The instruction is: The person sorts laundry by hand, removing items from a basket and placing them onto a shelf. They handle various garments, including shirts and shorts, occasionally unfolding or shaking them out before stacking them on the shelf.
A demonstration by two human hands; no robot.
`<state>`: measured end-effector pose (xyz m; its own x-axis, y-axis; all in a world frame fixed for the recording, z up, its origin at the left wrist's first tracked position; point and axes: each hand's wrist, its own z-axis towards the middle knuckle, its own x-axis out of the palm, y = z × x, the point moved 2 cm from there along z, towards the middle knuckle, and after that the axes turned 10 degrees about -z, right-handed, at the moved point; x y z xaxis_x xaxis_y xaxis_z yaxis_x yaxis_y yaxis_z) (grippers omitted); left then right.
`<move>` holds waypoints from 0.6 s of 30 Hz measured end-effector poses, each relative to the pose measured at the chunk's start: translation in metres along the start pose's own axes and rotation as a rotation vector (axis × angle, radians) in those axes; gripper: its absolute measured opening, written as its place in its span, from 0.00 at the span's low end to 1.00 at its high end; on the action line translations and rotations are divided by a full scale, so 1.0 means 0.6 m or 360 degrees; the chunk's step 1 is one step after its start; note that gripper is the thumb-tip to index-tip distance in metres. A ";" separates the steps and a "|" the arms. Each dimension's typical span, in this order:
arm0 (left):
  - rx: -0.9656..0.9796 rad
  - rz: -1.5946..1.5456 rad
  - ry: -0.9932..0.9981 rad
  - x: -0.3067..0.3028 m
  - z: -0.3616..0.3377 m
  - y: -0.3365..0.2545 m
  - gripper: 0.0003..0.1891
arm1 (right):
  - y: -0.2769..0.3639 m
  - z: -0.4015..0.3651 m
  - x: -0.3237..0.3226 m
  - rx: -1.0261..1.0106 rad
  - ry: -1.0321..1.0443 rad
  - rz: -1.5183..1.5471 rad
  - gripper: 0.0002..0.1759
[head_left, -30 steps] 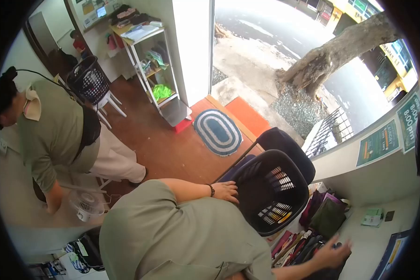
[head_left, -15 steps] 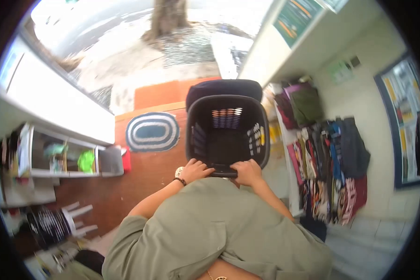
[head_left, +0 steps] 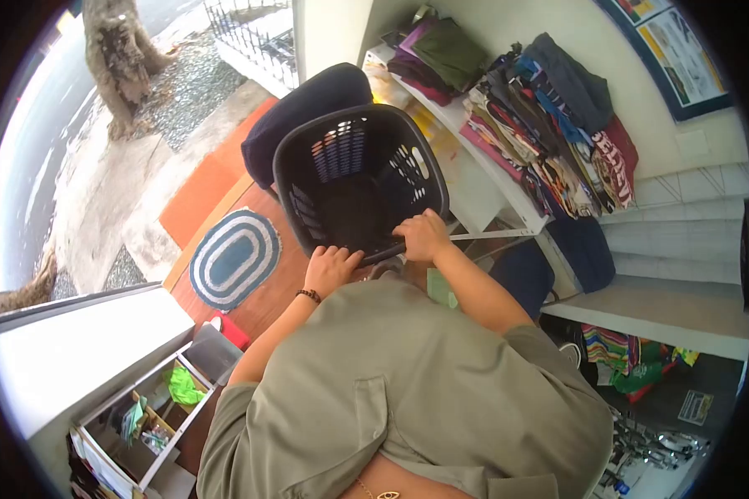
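A black plastic laundry basket (head_left: 354, 208) with slotted walls is in front of my body, its dark bottom showing. My left hand (head_left: 333, 268) has its fingers curled over the near rim, left of the middle. Farther right on the same rim, my right hand (head_left: 423, 236) grips with the thumb inward. Just beyond the basket's far side sits a dark navy padded seat (head_left: 308, 108), partly hidden by the basket.
An oval blue and white rug (head_left: 235, 259) lies on the brown floor to the left. Folded clothes (head_left: 549, 125) are stacked on a white shelf at right. A cubby shelf (head_left: 154, 424) stands lower left. An orange step (head_left: 216, 187) borders the pavement, near a tree trunk (head_left: 118, 58).
My view has turned to the right, so the doorway and rug swing left and more shelving shows at right. Both hands keep their hold on the basket rim.
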<state>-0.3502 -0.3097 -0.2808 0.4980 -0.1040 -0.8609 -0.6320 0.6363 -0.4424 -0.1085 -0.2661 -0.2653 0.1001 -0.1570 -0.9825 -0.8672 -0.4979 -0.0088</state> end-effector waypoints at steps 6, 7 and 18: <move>-0.0001 -0.0134 0.0018 -0.011 -0.003 0.000 0.16 | 0.013 -0.010 0.004 0.0081 -0.0011 -0.0050 0.17; -0.0010 -0.0149 0.0037 -0.011 -0.005 0.000 0.16 | 0.016 -0.012 0.003 0.0094 -0.0022 -0.0051 0.17; 0.0030 -0.0132 -0.0006 0.005 -0.011 0.021 0.17 | -0.041 0.061 -0.128 0.0047 -0.0234 0.0856 0.21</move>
<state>-0.3607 -0.3069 -0.2905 0.5503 -0.1539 -0.8206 -0.5774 0.6398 -0.5072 -0.1128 -0.2108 -0.1962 -0.4276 -0.2605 -0.8656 -0.7907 -0.3564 0.4979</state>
